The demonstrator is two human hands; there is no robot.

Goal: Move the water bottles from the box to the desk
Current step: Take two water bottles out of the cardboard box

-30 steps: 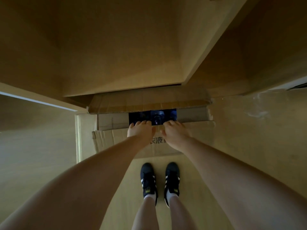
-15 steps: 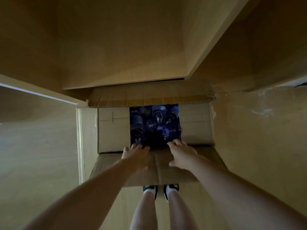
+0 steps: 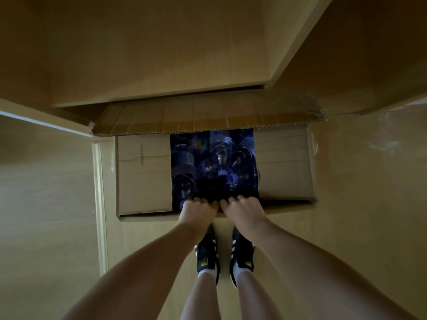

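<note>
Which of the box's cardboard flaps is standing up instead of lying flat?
The far flap, along the box edge farthest from the hands. It stands raised and overhangs the bottles, while the left and right side flaps lie flat over the opening.
</note>
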